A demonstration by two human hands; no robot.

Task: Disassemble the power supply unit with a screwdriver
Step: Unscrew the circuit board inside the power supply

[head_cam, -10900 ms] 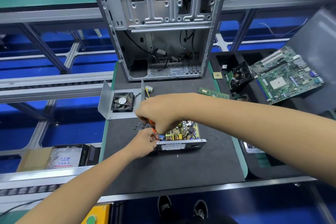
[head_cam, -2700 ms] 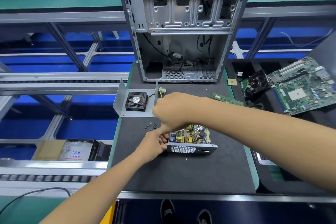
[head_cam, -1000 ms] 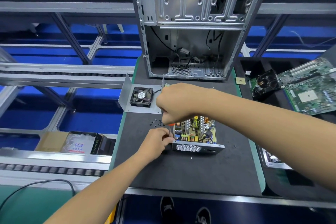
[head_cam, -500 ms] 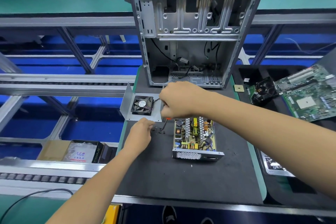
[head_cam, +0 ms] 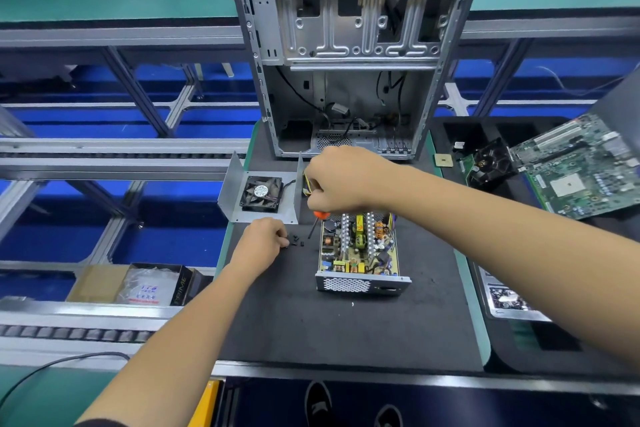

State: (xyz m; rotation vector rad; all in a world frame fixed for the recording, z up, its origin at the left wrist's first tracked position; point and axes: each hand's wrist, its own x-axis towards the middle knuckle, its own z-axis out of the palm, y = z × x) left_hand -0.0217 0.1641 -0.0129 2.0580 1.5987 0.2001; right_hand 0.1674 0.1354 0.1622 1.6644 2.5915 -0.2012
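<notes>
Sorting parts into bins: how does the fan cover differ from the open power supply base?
The fan cover is bent bare sheet metal carrying a black fan; the power supply base holds a crowded circuit board behind a perforated front. Both lie on the black mat.

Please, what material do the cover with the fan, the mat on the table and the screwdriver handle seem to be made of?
Cover: looks like bare sheet metal, matt grey, thin with sharp folded sides.
Fan on it: probably black plastic, dull and dusty.
Mat: seemingly foam or rubber, matt black, no reflections.
Screwdriver handle: likely orange plastic, mostly hidden in the right hand; its shaft is dark, presumably metal.
</notes>
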